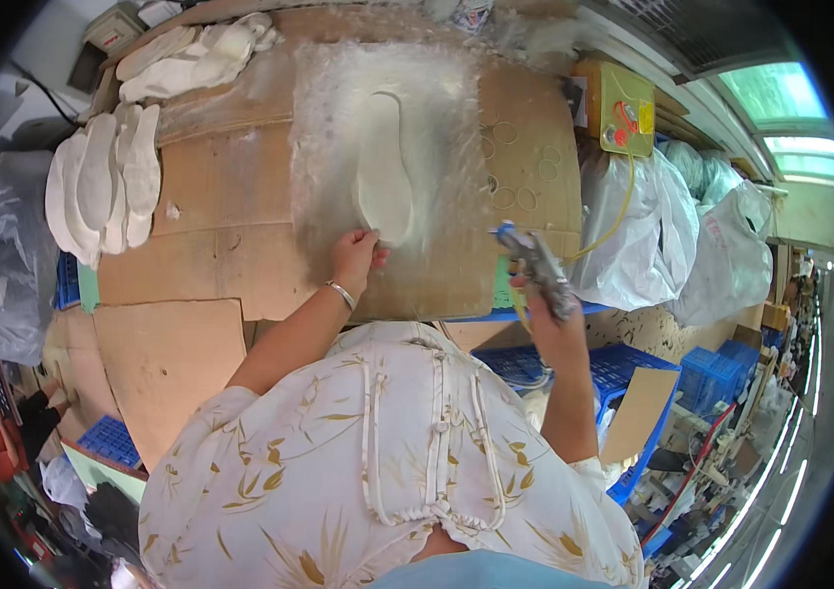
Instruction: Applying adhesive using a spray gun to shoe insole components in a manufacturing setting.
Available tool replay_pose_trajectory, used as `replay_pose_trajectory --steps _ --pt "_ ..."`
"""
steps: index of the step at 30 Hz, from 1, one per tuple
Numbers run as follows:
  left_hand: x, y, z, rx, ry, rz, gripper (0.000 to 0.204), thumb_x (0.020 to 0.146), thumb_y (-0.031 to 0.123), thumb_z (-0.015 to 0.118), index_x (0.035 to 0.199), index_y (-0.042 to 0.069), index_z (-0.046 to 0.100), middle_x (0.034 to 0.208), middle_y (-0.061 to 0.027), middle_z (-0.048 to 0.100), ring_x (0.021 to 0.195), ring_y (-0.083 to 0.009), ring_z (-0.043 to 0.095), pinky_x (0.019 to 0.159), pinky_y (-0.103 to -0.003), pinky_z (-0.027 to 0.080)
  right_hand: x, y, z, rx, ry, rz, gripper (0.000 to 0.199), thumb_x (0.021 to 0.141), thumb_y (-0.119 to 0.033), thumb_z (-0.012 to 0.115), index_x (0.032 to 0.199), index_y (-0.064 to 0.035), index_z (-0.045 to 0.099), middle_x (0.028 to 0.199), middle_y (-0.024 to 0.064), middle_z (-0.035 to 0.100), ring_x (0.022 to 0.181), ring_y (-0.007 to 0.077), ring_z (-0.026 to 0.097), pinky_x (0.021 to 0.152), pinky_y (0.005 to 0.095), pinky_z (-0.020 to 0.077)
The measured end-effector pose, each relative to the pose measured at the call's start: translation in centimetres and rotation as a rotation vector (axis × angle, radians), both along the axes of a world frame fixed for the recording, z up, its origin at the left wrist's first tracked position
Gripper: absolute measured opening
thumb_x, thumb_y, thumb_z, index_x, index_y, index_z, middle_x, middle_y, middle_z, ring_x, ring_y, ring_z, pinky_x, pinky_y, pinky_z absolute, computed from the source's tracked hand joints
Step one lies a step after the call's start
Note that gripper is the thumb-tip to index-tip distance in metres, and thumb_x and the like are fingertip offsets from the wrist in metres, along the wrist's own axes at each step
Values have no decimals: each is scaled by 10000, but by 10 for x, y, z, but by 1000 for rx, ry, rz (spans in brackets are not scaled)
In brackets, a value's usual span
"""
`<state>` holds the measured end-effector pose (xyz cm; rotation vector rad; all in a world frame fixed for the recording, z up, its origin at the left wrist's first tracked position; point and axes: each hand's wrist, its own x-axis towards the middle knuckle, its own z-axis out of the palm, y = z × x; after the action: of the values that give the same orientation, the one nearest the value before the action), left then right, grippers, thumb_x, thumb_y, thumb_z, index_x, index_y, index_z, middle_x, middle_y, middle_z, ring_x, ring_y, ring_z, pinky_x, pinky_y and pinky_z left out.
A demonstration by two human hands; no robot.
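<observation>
A white shoe insole [383, 172] lies flat on a powder-whitened patch of a cardboard-covered bench [220, 196]. My left hand [356, 255] pinches the near end of that insole. My right hand [556, 329] is shut around a metal spray gun [535, 265], held upright to the right of the insole, its nozzle pointing left. A yellow hose [621, 211] runs from the gun up toward the back right.
Stacks of white insoles sit at the bench's left edge [103, 187] and back left [196, 54]. A yellow box [623, 108] stands at the back right. Filled plastic bags [672, 226] and blue crates [633, 368] are on the right, a dark bag [0, 255] on the left.
</observation>
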<state>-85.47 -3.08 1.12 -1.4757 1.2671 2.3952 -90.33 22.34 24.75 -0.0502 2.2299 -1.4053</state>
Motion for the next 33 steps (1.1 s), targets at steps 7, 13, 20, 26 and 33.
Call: replay_pose_trajectory --steps 7,13,20,26,33 --pt "5 1 15 -113 -17 -3 169 837 156 628 902 1 610 746 -49 624 532 -107 587 429 -225 445 5 -65 -17 137 104 398 242 856 -201 610 1039 -56 546 788 185 575 696 331 543 640 352 440" --pt "7 -2 9 -117 -11 20 153 837 167 623 874 19 627 732 -40 633 523 -95 576 431 -214 434 6 -81 -20 255 102 467 265 861 -280 613 990 -55 558 743 175 589 683 351 561 616 371 441" --pt "6 -5 9 -136 -24 31 142 826 143 614 811 4 639 681 -55 642 496 -98 572 431 -224 433 1 -93 -28 300 139 434 289 861 -326 619 925 -50 563 681 168 573 631 341 549 579 383 425" --pt "6 -7 5 -124 -7 -33 130 848 164 613 852 34 623 739 -36 644 530 -95 590 439 -206 425 -11 -109 -25 228 191 367 283 873 -307 617 884 -29 562 638 126 525 571 250 467 557 341 406" --pt "7 -7 -5 -132 18 -45 134 847 163 610 859 30 624 745 -39 648 549 -96 594 452 -210 431 -30 -124 -25 149 196 311 264 880 -274 614 864 -14 570 611 79 467 565 170 395 545 312 382"
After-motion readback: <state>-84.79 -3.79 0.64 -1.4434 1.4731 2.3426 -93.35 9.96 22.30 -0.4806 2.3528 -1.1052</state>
